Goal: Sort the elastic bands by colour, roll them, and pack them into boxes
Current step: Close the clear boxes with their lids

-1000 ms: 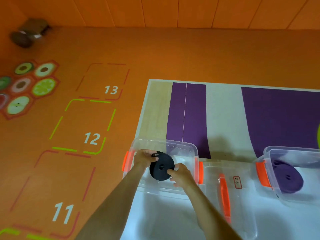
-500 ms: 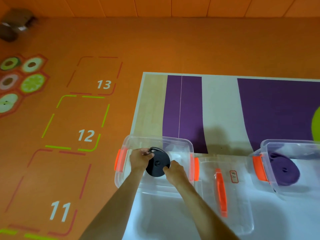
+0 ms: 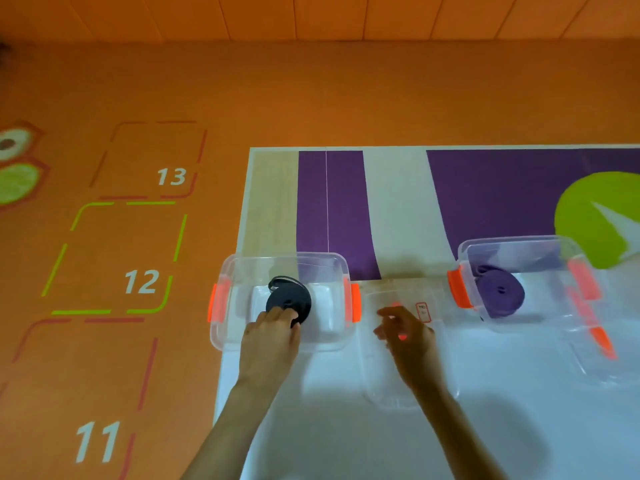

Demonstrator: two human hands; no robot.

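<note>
Left hand (image 3: 268,341) is where a slip could start: its fingertips lie on the near edge of the black roll (image 3: 287,299), which sits on the bottom of the left box (image 3: 322,261). A loose loop of band stands up at the roll's far side. Once the touch lifts, I judge the coil could spring open and undo the rolling. The fingers look fairly straight and only rest on the roll. The thumb is hidden, so a pinch cannot be ruled out, though nothing suggests one

Just right of that box the clear lid (image 3: 391,386) lies flat on the table (image 3: 398,220), with the right hand (image 3: 407,336) over its far end. The hand is blurred, its fingers loosely bent and apart, holding nothing that I can make out. Whether it touches the lid is unclear. A hasty grab could skid the smooth lid, or snag it on the box's orange latch just beside

Further right, the purple roll (image 3: 500,295) lies in the right box (image 3: 519,244). A second lid (image 3: 595,358) rests by its right side. Both are well apart from either hand
</note>
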